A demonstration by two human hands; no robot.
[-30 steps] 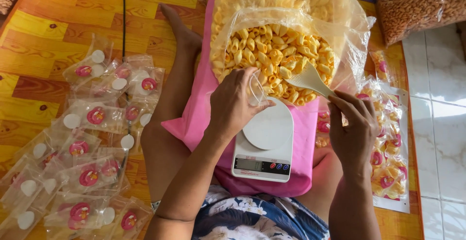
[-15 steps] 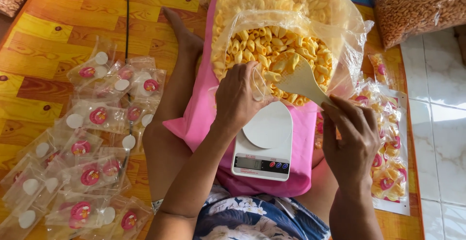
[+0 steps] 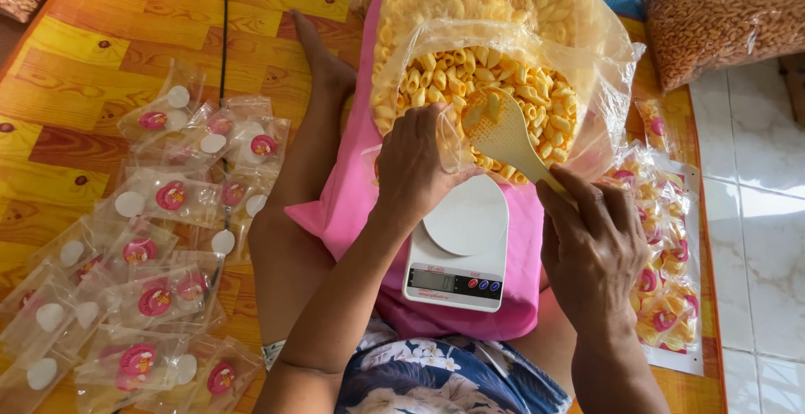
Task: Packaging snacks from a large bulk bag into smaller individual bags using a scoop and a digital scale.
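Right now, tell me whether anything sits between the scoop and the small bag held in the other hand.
Nothing visible does. The pale scoop, held by the right hand, sits over the yellow snacks right beside the small clear bag that the left hand holds at the big bag's mouth. The white scale lies below, out of the way.

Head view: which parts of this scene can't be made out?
- Small bag: mostly hidden behind the left hand; its fill cannot be judged.
- Scoop handle: covered by the right hand.
- Scale display: digits too small to read.
- Big snack bag: top cut off by the upper frame edge.
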